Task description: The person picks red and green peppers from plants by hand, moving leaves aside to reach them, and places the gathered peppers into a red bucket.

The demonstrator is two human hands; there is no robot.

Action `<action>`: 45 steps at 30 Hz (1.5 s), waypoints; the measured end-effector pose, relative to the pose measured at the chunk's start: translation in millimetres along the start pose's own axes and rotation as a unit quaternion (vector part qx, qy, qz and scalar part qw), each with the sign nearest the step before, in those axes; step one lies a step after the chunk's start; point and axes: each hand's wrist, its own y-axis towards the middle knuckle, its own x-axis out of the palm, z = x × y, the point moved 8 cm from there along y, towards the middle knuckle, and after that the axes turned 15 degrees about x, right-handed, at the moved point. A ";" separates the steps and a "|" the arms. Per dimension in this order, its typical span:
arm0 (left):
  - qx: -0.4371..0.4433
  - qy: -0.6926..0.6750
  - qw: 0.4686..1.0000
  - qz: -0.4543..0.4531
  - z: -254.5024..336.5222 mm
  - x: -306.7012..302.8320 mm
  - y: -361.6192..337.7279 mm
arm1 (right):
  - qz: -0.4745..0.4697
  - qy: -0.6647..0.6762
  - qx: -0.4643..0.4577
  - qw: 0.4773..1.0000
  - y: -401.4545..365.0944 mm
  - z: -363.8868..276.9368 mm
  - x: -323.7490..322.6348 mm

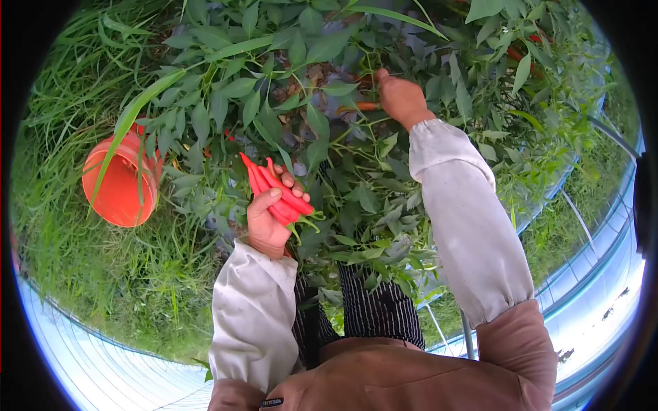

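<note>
My left hand [269, 222] is closed around several long red chili peppers [279, 195], their green stems sticking out toward the lower right. Farther up, my right hand [403, 100] reaches in among the leaves of a pepper plant [370, 195], its fingers curled and partly turned away from view. What those fingers grip, if anything, is hidden. Just left of the right hand, an orange-red pepper [361, 107] shows between the stems.
An orange-red bucket [122, 188] lies tipped in the tall grass [62, 157] at left, its mouth facing me. Dense pepper leaves surround both hands. More red peppers show at the upper right, partly covered by foliage. Pale sheeting and thin poles line the right edge.
</note>
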 end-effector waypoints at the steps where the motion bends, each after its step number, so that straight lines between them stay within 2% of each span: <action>1: -0.004 0.010 1.000 0.010 -1.3 -2.3 -1.1 | -0.033 -0.038 -0.040 0.998 -3.4 -11.2 -1.8; 4: -0.002 0.021 0.999 0.027 -5.3 -7.9 -2.2 | -0.027 -0.061 -0.097 0.993 2.8 -28.0 -11.0; 5: 0.003 0.023 0.999 0.033 -6.0 -9.6 -1.9 | -0.029 -0.062 -0.098 0.993 10.5 -30.6 -7.7; 7: 0.003 0.025 0.999 0.038 -6.4 -9.8 -2.2 | 0.026 -0.052 -0.117 0.991 34.0 -40.5 -8.0; 9: 0.005 0.028 0.999 0.042 -6.7 -9.4 -1.7 | 0.013 -0.051 -0.123 0.991 57.3 -49.7 -1.3; 11: -0.009 0.024 0.999 0.041 -8.6 -7.6 -3.2 | 0.018 -0.087 -0.098 0.991 67.1 -60.5 -1.1; 16: -0.020 0.022 0.999 0.044 -11.5 -7.0 -4.8 | 0.053 -0.115 -0.133 0.983 68.6 -89.6 3.8; 18: -0.021 0.024 0.998 0.048 -11.7 -7.0 -5.9 | 0.055 -0.172 -0.069 0.981 73.8 -76.7 14.1; 19: -0.020 0.026 0.998 0.053 -11.6 -7.7 -6.7 | 0.055 -0.174 -0.070 0.981 74.6 -68.2 14.4; 21: -0.019 0.025 0.998 0.050 -10.4 -6.4 -7.0 | 0.015 -0.153 -0.055 0.987 60.8 -43.2 3.0; 23: -0.020 0.018 0.999 0.044 -11.3 -4.0 -7.9 | 0.078 -0.047 -0.039 0.995 43.9 -10.3 -10.1; 25: -0.022 0.018 0.999 0.044 -13.4 -6.2 -8.8 | 0.042 0.145 0.002 0.989 11.8 19.1 -34.1; 26: -0.023 0.019 0.998 0.047 -14.7 -7.6 -9.2 | 0.045 0.138 0.003 0.989 3.3 33.1 -32.7; 28: -0.023 0.018 0.999 0.044 -15.6 -6.1 -8.9 | 0.067 0.336 -0.017 0.939 -10.4 62.9 -29.4; 32: -0.032 0.019 0.999 0.038 -18.9 -1.5 -7.7 | 0.070 0.427 -0.015 0.901 -32.2 71.4 -32.7; 39: -0.036 0.033 0.998 0.032 -21.0 3.1 -5.7 | 0.046 0.494 0.017 0.868 -31.3 77.6 -26.2; 43: -0.040 0.038 0.998 0.034 -22.0 2.8 -6.3 | 0.102 0.484 -0.021 0.869 -30.7 69.8 -29.1; 45: -0.038 0.043 0.998 0.040 -21.7 1.4 -7.3 | 0.165 0.374 -0.085 0.908 -38.5 53.1 -44.4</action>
